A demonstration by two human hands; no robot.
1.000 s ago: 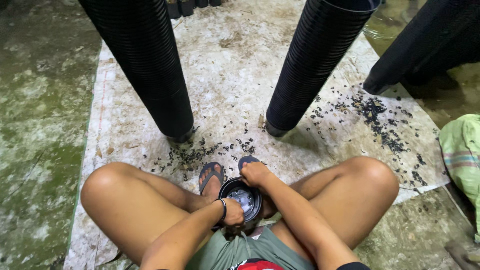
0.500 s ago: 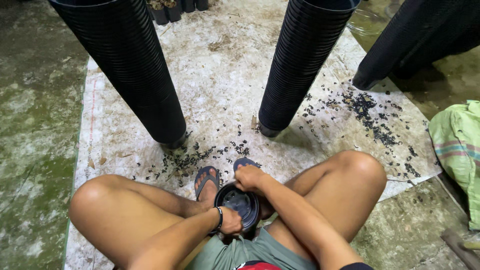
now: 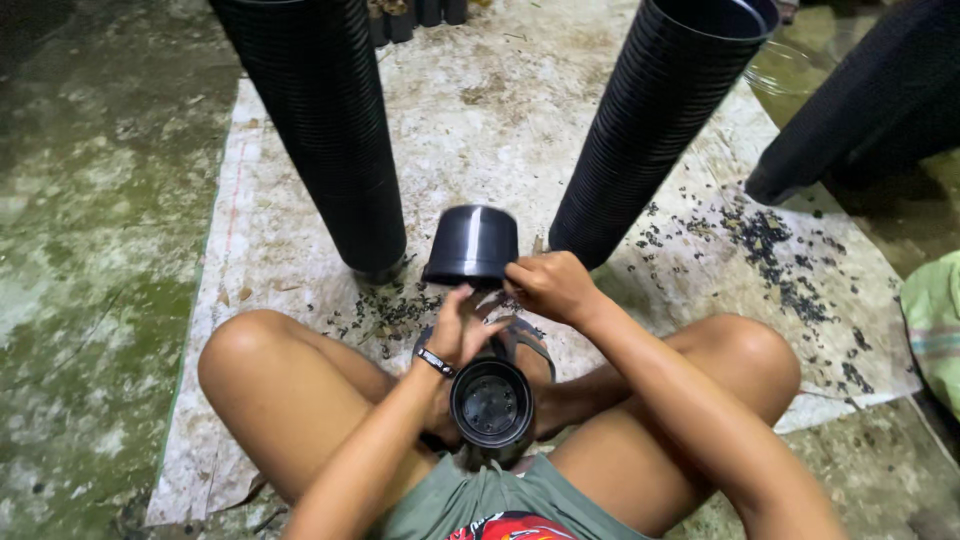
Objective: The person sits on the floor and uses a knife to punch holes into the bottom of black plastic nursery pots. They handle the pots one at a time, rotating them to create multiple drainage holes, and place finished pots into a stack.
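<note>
I sit cross-legged on a dirty white sheet (image 3: 470, 130). Both hands hold one black plastic pot (image 3: 472, 245) upside down, raised above my feet. My right hand (image 3: 552, 285) grips its rim from the right; my left hand (image 3: 458, 330), with a dark wristband, touches the rim from below, fingers spread. Another black pot (image 3: 490, 402), mouth up with holes in its base, sits between my legs, probably the top of a nested stack.
Two tall stacks of nested black pots rise ahead, the left stack (image 3: 325, 130) and the right stack (image 3: 660, 120). A third stack (image 3: 870, 110) leans at far right. Black plastic scraps (image 3: 770, 250) litter the sheet. A green sack (image 3: 935, 320) lies right; mossy concrete (image 3: 90, 250) left.
A pot has been lifted off the stack between my legs and turned upside down. Both hands rose with it, away from my lap.
</note>
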